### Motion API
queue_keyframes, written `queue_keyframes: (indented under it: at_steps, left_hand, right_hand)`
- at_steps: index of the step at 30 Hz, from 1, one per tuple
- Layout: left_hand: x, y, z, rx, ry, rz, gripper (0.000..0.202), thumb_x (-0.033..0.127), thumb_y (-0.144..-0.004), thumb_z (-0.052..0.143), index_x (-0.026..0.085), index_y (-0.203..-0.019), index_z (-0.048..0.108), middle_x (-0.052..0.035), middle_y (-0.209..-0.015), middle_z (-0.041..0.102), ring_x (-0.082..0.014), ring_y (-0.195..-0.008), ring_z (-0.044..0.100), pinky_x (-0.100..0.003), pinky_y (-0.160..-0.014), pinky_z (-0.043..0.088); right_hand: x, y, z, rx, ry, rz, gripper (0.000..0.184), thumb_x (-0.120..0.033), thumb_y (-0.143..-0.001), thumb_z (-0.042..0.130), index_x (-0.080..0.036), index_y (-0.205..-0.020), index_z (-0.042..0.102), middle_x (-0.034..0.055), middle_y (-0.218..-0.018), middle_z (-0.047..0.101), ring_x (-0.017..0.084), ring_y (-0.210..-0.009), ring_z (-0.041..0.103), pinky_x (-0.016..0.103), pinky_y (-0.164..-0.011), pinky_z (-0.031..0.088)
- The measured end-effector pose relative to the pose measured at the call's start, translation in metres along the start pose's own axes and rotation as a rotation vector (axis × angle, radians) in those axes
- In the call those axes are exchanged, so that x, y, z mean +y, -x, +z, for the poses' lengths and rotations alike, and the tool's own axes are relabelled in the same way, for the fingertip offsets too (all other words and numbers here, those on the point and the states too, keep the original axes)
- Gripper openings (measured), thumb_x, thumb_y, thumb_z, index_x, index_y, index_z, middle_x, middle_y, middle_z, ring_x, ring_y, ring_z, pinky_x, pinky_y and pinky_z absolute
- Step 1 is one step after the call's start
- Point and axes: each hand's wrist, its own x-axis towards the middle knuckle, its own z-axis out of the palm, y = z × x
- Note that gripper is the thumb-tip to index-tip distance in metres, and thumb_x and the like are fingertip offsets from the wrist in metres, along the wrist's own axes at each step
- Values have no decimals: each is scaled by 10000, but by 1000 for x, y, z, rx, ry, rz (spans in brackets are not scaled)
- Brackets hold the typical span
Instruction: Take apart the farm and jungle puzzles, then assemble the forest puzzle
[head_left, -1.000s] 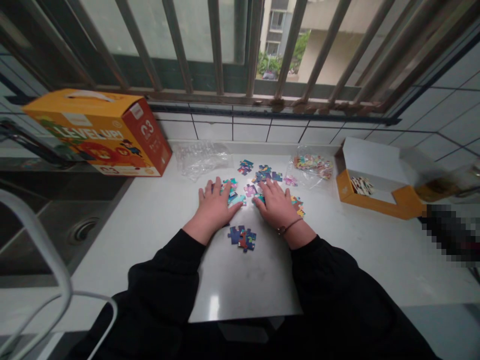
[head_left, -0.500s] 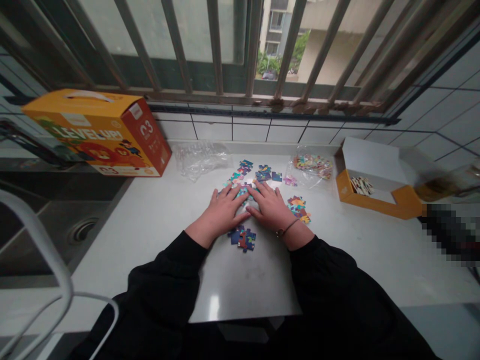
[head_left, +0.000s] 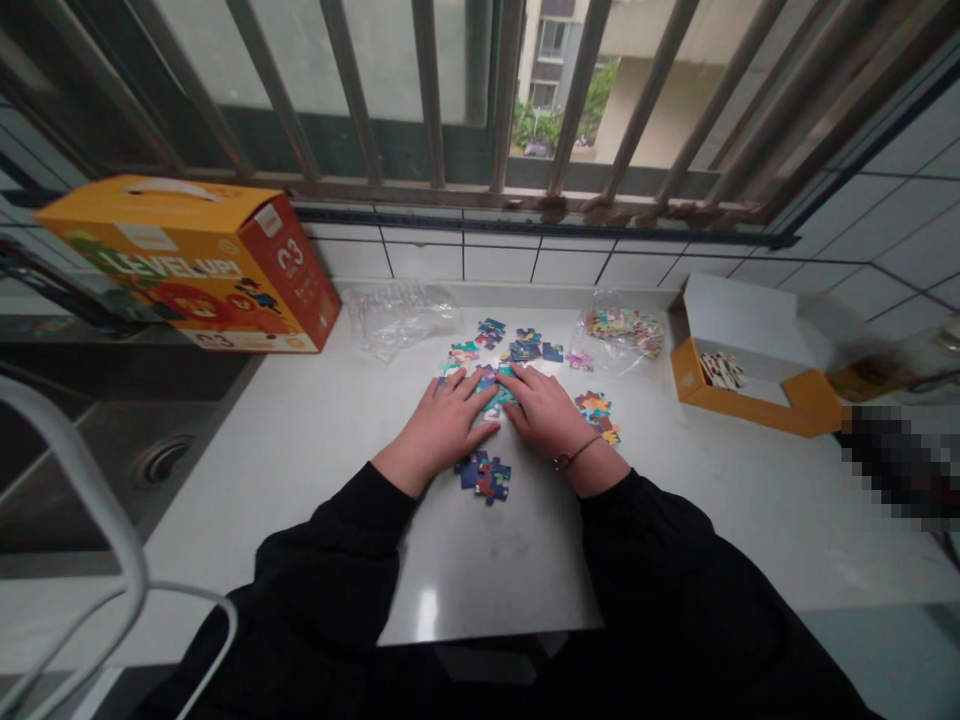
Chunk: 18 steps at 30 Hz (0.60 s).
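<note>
My left hand [head_left: 448, 420] lies flat, fingers stretched forward, at the left side of some teal and purple puzzle pieces [head_left: 495, 392]. From the right, my right hand [head_left: 545, 408] rests on the same pieces with its fingers extended, covering part of them. Below my left hand are dark blue puzzle pieces with a red-brown figure [head_left: 493, 479]. Beyond the hands lie more blue pieces [head_left: 525, 347] and a small pink piece [head_left: 579, 362]. Orange and brown pieces [head_left: 596, 412] sit just right of my right wrist.
On the white counter [head_left: 720, 520] stand an orange carton [head_left: 289, 265] at left and an open yellow box [head_left: 757, 405] with pieces at right. A crumpled clear bag [head_left: 401, 318] and a bag of puzzle pieces [head_left: 622, 330] lie at the back. A sink [head_left: 82, 450] borders the left; a white cable [head_left: 124, 530] hangs in front.
My right thumb has drawn in from between the hands, so more of the teal pieces shows. The left hand has barely moved, and the surrounding pieces look the same.
</note>
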Motion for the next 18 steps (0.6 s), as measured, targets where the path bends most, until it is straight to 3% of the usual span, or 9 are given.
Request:
queue_keyframes:
  at_steps: [5, 7, 11, 13, 16, 18]
  left_hand:
    - [-10, 1, -2, 114, -37, -369, 764, 656, -1115, 502, 229, -1748, 484, -212, -1873, 327, -551, -1688, 326, -733, -1328, 309]
    - [-9, 0, -1, 83, -29, -315, 764, 664, -1107, 519, 253, -1750, 483, -203, -1892, 279, -553, -1711, 276, -768, -1329, 280]
    - [-4, -1, 1, -6, 4, -32, 704, 650, -1112, 533, 374, -1756, 462, -101, -1922, 236, -469, -1757, 216, -753, -1371, 210]
    - [-5, 0, 0, 22, 1, -115, 718, 655, -1114, 517, 339, -1757, 468, -115, -1908, 278, -480, -1743, 251, -727, -1374, 231]
    - [-9, 0, -2, 93, -28, -367, 808, 668, -1114, 486, 189, -1763, 451, -230, -1883, 286, -554, -1711, 277, -753, -1344, 270]
    - [-9, 0, -2, 82, -35, -350, 850, 671, -1109, 499, 137, -1767, 429, -273, -1878, 262, -562, -1718, 253, -768, -1347, 251]
  right_hand:
    - [4, 2, -1, 69, 70, 339, 666, -406, -1148, 461, -165, -1768, 433, 223, -1842, 384, 456, -1639, 439, 704, -1306, 382]
    - [2, 2, 0, 38, 74, 304, 697, -418, -1140, 486, -183, -1791, 396, 203, -1872, 327, 474, -1685, 364, 736, -1318, 351]
    - [-1, 2, 1, -54, 43, 91, 670, -483, -1145, 498, -308, -1786, 423, 102, -1916, 246, 455, -1756, 214, 766, -1351, 260]
    - [1, 2, 1, -25, 38, 184, 686, -542, -1147, 483, -292, -1784, 430, 133, -1913, 244, 484, -1741, 241, 795, -1333, 259]
    - [2, 3, 1, 25, 52, 375, 766, -582, -1138, 491, -200, -1794, 395, 223, -1896, 241, 520, -1726, 256, 829, -1304, 271]
    - [-1, 3, 1, 6, 63, 329, 762, -551, -1139, 505, -177, -1793, 389, 228, -1899, 223, 498, -1741, 233, 823, -1316, 256]
